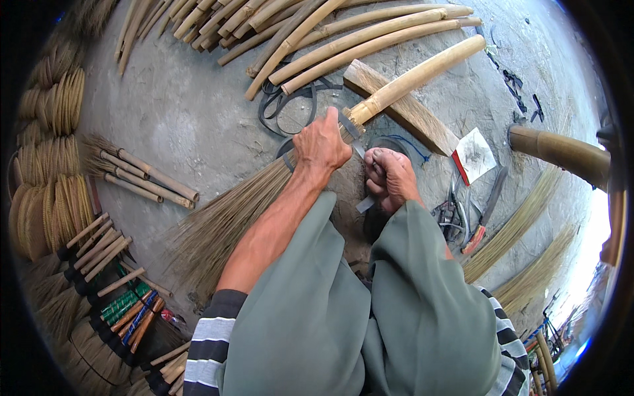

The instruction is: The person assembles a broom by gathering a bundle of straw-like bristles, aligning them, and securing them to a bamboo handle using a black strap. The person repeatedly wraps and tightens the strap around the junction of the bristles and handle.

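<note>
While left hand grips broom and right hand pinches strap, bare concrete floor below

1 view only: a fisheye camera worn on the head, facing steeply down over the person's knees at the concrete floor. It sits close above both hands, and straight edges bow toward the dark round rim.

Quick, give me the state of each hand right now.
Left hand: closed around the broom where bristles meet the bamboo handle.
Right hand: closed on a dark binding strap.
</note>
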Motion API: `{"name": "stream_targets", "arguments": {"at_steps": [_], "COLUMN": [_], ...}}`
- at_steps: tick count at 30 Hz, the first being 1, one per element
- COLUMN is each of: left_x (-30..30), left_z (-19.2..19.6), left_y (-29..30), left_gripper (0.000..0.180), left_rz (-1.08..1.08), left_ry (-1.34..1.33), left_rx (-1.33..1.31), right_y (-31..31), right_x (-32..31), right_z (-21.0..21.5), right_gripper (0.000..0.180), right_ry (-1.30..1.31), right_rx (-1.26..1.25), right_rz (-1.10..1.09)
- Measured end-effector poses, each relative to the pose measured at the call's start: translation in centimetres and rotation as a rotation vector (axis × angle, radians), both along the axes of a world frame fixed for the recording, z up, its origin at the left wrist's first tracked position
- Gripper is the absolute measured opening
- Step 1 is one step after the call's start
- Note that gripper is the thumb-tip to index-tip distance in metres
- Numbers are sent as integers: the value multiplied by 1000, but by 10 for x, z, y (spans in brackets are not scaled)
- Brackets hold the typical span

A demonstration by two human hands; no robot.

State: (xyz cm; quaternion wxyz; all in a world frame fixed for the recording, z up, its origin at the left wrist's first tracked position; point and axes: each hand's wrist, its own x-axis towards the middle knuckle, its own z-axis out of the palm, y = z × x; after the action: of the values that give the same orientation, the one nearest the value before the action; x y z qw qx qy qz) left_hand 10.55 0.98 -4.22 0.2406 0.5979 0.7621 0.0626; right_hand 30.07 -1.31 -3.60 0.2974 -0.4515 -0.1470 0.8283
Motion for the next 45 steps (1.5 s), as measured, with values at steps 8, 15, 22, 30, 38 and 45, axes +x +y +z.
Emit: {"name": "stream_targets", "arguments": {"at_steps": [8, 15, 22, 30, 38, 45], "left_x": [-1, -2, -5, 0, 1, -1], "left_z": [-5, -2, -1, -8, -15, -13], "left_y": [2, 1, 5, -9, -27, -36], "left_gripper": [47, 35, 36, 39, 60, 75], "left_rz": [45, 21, 21, -63, -47, -40], "left_ry": [-6, -3, -8, -85, -61, -149], "left_rx": [-21, 0, -48, 41, 248, 328], "right_y": [-13, -18, -18, 110, 181, 184], "right_x": [17, 24, 26, -76, -128, -129], "right_z": [36, 52, 69, 40, -11, -13], "right_gripper": [19, 19, 25, 36, 26, 29], "right_ry": [-95, -175, -310, -517, -944, -951], "right_rx": [5, -16, 164, 876, 756, 599], "right_rz": [27, 39, 198, 655, 1378, 1493]}}
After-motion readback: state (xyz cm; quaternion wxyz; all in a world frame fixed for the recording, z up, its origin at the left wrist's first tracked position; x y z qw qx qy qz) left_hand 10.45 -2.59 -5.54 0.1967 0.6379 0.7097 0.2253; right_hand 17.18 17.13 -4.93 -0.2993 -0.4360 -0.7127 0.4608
